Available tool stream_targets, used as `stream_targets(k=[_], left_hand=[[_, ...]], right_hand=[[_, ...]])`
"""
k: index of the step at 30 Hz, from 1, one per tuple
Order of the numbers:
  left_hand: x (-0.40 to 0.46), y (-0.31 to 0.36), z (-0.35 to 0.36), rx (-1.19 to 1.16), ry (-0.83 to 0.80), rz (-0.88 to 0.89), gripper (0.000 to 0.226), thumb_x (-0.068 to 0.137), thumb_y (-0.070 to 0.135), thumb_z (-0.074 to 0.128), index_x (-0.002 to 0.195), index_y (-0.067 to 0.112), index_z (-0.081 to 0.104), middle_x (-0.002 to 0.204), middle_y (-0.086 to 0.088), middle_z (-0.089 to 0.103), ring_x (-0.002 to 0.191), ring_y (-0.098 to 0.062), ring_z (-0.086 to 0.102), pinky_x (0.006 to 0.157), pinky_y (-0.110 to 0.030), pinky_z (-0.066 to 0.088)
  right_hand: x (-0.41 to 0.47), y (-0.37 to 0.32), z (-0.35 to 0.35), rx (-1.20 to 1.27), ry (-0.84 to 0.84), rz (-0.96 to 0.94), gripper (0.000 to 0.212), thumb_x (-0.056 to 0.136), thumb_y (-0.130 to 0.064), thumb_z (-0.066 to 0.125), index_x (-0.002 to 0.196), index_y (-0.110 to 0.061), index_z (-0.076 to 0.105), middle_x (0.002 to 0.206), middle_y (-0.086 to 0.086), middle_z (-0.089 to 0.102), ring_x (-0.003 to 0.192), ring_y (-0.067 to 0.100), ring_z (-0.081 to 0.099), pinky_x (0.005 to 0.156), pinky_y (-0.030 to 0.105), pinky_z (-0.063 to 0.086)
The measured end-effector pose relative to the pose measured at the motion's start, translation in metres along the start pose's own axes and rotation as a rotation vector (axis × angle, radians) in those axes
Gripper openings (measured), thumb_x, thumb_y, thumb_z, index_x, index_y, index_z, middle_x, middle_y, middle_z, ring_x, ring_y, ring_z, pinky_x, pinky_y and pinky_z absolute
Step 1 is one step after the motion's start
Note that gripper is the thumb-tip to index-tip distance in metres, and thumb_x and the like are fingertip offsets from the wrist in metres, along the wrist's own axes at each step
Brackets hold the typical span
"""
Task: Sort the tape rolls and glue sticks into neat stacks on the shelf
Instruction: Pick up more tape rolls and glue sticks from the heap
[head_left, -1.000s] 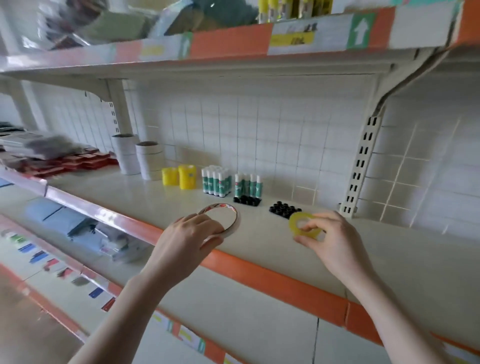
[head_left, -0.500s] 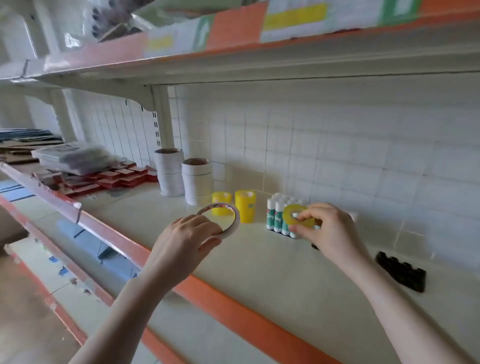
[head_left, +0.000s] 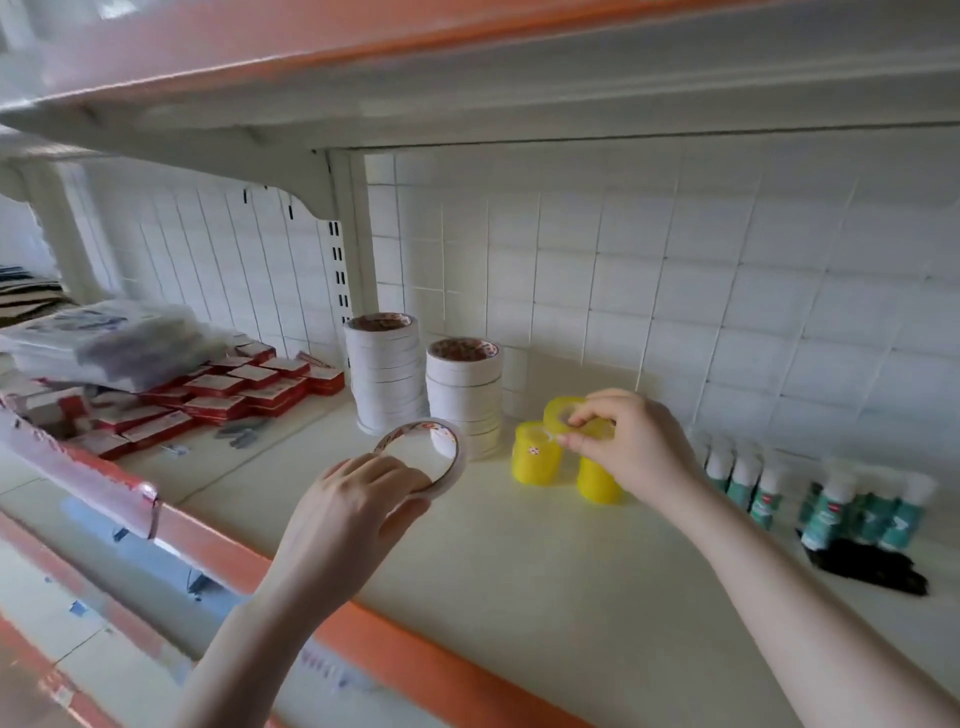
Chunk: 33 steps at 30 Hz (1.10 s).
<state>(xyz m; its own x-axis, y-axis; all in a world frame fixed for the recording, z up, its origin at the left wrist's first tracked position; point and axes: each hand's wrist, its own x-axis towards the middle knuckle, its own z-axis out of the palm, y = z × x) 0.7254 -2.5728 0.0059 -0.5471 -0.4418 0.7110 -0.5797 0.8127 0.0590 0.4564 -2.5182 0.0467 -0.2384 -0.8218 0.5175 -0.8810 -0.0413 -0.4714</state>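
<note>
- Left hand (head_left: 358, 512) grips thin white tape roll (head_left: 422, 456), held tilted above shelf (head_left: 519, 561).
- Right hand (head_left: 631, 447) pinches yellow tape roll (head_left: 563, 411) atop taller yellow stack (head_left: 597, 480); shorter yellow stack (head_left: 535, 453) just beside it.
- Two white tape stacks (head_left: 387, 376) (head_left: 465, 395) at back.
- Glue sticks (head_left: 831, 499) upright at right; black caps (head_left: 872, 566) in front of them.
- Red boxes (head_left: 228, 392) at left.

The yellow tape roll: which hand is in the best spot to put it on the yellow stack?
The right hand. It already pinches the yellow tape roll directly over the taller yellow stack. The left hand is busy holding a white tape roll, nearer the white stacks.
</note>
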Motion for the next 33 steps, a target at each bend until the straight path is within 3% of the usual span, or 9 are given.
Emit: stream_targets(k=[5, 11, 17, 21, 26, 33], left_hand=[[0.002, -0.048, 0.007, -0.064, 0.005, 0.071, 0.025, 0.082, 0.038, 0.05, 0.081, 0.02, 0.067, 0.076, 0.011, 0.062, 0.068, -0.01, 0.055, 0.063, -0.021, 0.04], [0.006, -0.069, 0.021, -0.141, -0.002, 0.078, 0.025, 0.083, 0.037, 0.052, 0.083, 0.018, 0.068, 0.077, 0.01, 0.063, 0.069, -0.013, 0.056, 0.064, -0.024, 0.041], [0.01, -0.071, 0.029, -0.178, -0.033, 0.066, 0.023, 0.084, 0.036, 0.052, 0.084, 0.019, 0.067, 0.078, 0.011, 0.063, 0.07, -0.012, 0.056, 0.064, -0.025, 0.042], [0.013, -0.069, 0.032, -0.2, -0.045, 0.054, 0.021, 0.085, 0.035, 0.052, 0.084, 0.02, 0.066, 0.077, 0.011, 0.061, 0.07, -0.011, 0.055, 0.064, -0.022, 0.041], [0.014, -0.067, 0.037, -0.205, -0.057, 0.073, 0.021, 0.086, 0.036, 0.052, 0.086, 0.021, 0.067, 0.079, 0.013, 0.061, 0.072, -0.009, 0.054, 0.066, -0.021, 0.041], [0.016, -0.067, 0.036, -0.198, -0.048, 0.091, 0.02, 0.087, 0.035, 0.053, 0.086, 0.02, 0.066, 0.08, 0.012, 0.062, 0.071, -0.011, 0.056, 0.065, -0.025, 0.044]], right_hand=[[0.027, -0.011, 0.027, -0.12, -0.02, 0.124, 0.019, 0.077, -0.033, 0.075, 0.091, -0.021, 0.071, 0.115, -0.004, 0.061, 0.107, 0.02, 0.056, 0.075, 0.023, 0.035], [0.041, -0.009, 0.045, -0.273, -0.156, 0.103, 0.019, 0.078, -0.035, 0.072, 0.093, -0.023, 0.07, 0.108, -0.004, 0.065, 0.098, 0.022, 0.058, 0.074, 0.024, 0.035], [0.047, -0.002, 0.046, -0.36, -0.322, 0.119, 0.047, 0.079, -0.039, 0.071, 0.122, -0.027, 0.056, 0.121, -0.002, 0.061, 0.108, 0.021, 0.055, 0.075, 0.024, 0.036], [0.053, 0.003, 0.044, -0.334, -0.427, 0.129, 0.067, 0.079, -0.038, 0.07, 0.137, -0.021, 0.043, 0.135, 0.002, 0.049, 0.12, 0.02, 0.049, 0.093, 0.026, 0.039], [0.059, 0.004, 0.042, -0.331, -0.528, 0.145, 0.08, 0.075, -0.046, 0.073, 0.141, -0.02, 0.038, 0.139, 0.003, 0.043, 0.126, 0.02, 0.043, 0.099, 0.027, 0.035], [0.063, 0.006, 0.043, -0.317, -0.537, 0.131, 0.068, 0.075, -0.037, 0.074, 0.133, -0.018, 0.046, 0.129, 0.005, 0.05, 0.117, 0.021, 0.047, 0.094, 0.028, 0.039]])
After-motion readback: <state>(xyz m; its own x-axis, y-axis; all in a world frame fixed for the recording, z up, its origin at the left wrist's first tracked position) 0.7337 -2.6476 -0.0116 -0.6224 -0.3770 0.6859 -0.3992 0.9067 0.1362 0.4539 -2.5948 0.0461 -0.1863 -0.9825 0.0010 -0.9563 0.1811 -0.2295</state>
